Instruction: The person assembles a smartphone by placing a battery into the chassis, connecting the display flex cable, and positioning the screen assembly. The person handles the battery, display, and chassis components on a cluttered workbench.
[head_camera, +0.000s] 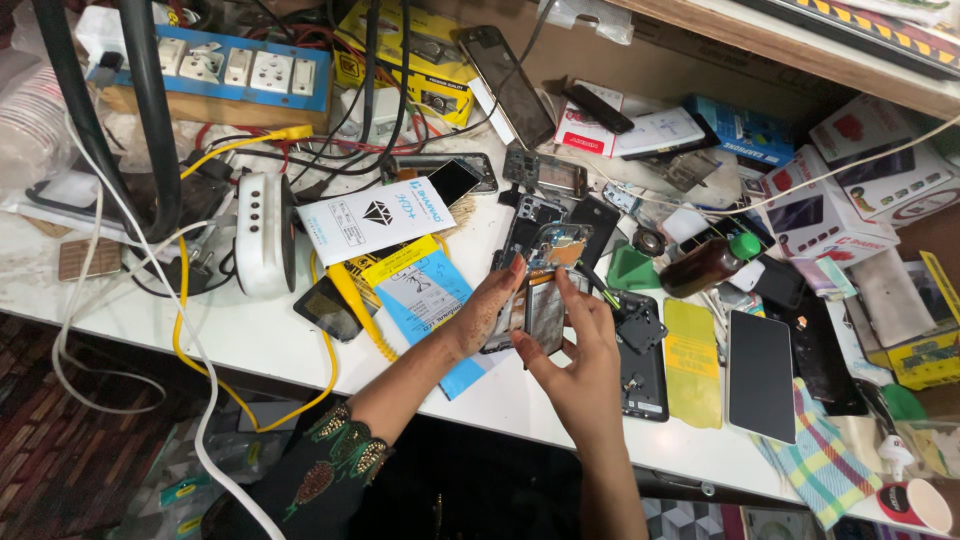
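Note:
An opened phone body (547, 300) with its circuit parts showing is held upright above the white table (250, 330). My left hand (487, 312) grips its left edge, fingers curled around it. My right hand (582, 345) comes from below on the right side, its fingers pinched at the phone's right edge. A black phone frame (640, 375) lies flat just right of my hands. A blue and yellow flat package (425, 290) lies under my left wrist.
A brown bottle with a green cap (708, 263) lies to the right. A phone with a dark screen (761, 375) and a yellow sheet (693, 362) lie nearby. A white device (262, 232), a yellow cable (190, 350), a socket strip (235, 68) and several boxes (870, 170) crowd the table.

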